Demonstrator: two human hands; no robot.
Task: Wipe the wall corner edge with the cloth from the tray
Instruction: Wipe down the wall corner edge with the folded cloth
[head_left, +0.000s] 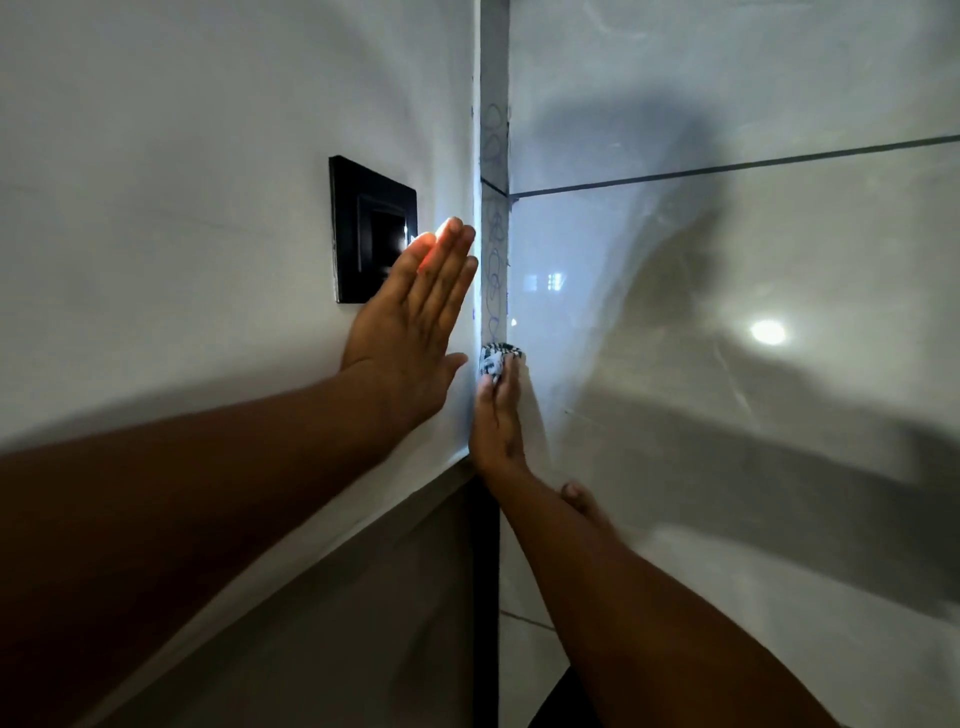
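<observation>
— Two hands at the wall corner edge (493, 234). How much of it is wiped?

— Little, by the look of it. Blue scribbles run along the narrow strip from above the tile joint down to just over the cloth (494, 358). Below the cloth the strip is mostly hidden by the hand, so its state there cannot be told.

— Where is the cloth?

— Off the tray, which is nowhere in view. The black-and-white checked cloth is bunched and pressed against the strip, low on the marked stretch, under the fingertips of the right hand (496, 426).

— And the fingers?

— On the right hand they lie straight and close together, pinning the cloth flat to the edge rather than gripping it in a fist. The left hand (415, 322) holds nothing: palm flat on the white wall (182, 182), fingers extended and together, tips just beside the corner, with the black switch plate (371, 228) partly behind it.

— So what remains?

— My reading: fetching is done and wiping is under way, but most of the scribbled length above the cloth is not yet cleaned. The glossy tiled wall (727, 312) to the right is not part of the job.
</observation>
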